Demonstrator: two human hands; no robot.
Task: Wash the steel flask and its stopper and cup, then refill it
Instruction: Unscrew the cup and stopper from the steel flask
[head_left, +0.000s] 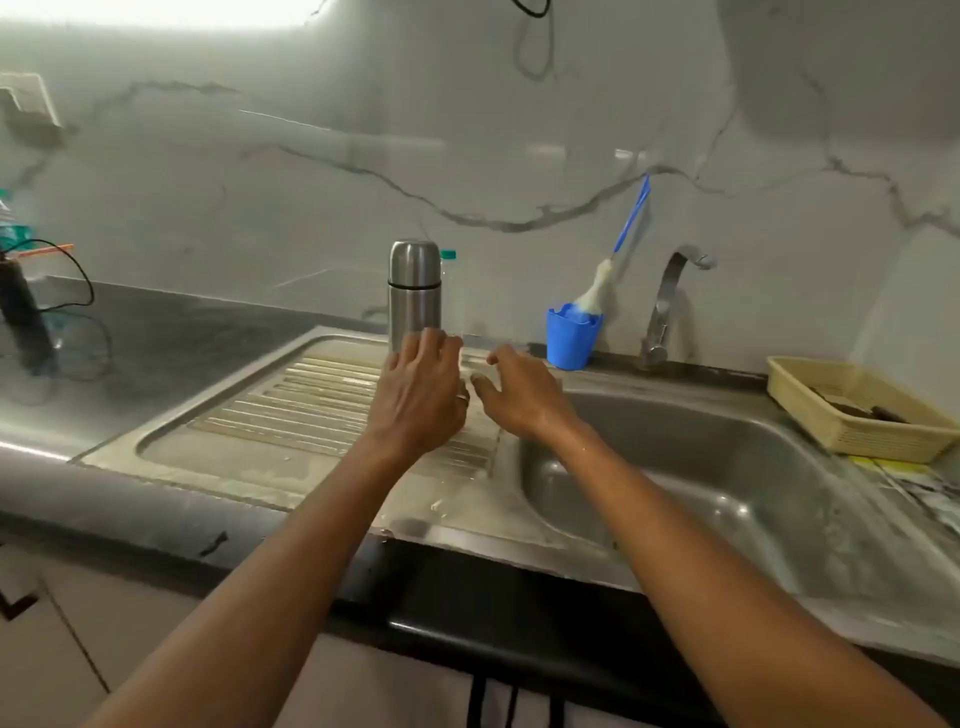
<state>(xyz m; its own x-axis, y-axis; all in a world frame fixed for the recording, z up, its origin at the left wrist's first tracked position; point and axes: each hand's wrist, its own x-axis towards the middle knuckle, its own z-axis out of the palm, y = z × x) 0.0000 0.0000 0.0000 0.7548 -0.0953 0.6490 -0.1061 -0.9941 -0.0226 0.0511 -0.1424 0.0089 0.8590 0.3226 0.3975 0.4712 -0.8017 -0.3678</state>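
Note:
A steel flask stands upright at the back of the ribbed draining board, its steel cup capping the top. The stopper is hidden. My left hand reaches toward the flask's base, fingers straight and spread, fingertips just in front of it; contact is unclear. My right hand hovers to the right of it, fingers loosely open, holding nothing. Directly behind the flask a clear plastic bottle with a teal cap shows at its right side.
The steel sink basin lies to the right, with a tap behind it. A blue cup holds a bottle brush. A beige basket sits at far right. Dark counter with cables and a dark object at left.

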